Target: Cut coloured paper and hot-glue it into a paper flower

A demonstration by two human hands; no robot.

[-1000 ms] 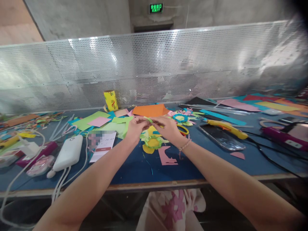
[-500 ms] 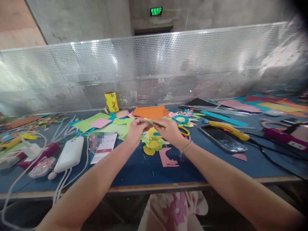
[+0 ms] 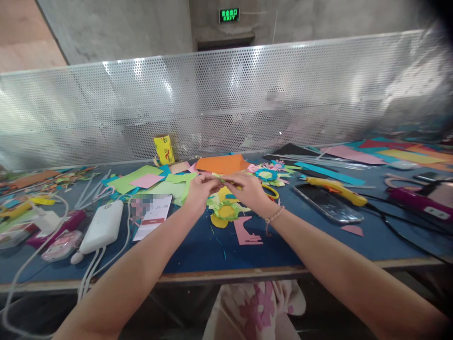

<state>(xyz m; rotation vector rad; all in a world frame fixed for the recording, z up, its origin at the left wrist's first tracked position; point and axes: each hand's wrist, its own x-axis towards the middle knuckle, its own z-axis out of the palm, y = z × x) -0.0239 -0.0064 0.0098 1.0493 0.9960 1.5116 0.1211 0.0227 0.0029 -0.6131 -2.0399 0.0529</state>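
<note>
My left hand and my right hand meet above the blue table, both pinching a small strip of light green paper between their fingertips. Just below the hands lies a yellow and green paper flower, with a pink paper cutout beside it. A thin bracelet sits on my right wrist.
A white power bank with cables and a phone lie to the left. Yellow-handled scissors, a second phone, a yellow glue gun and a purple device lie right. Coloured paper sheets and scraps crowd the back, under a perforated metal screen.
Both hands stay pinched on the green strip with only slight finger movement. The view has shifted a little.
</note>
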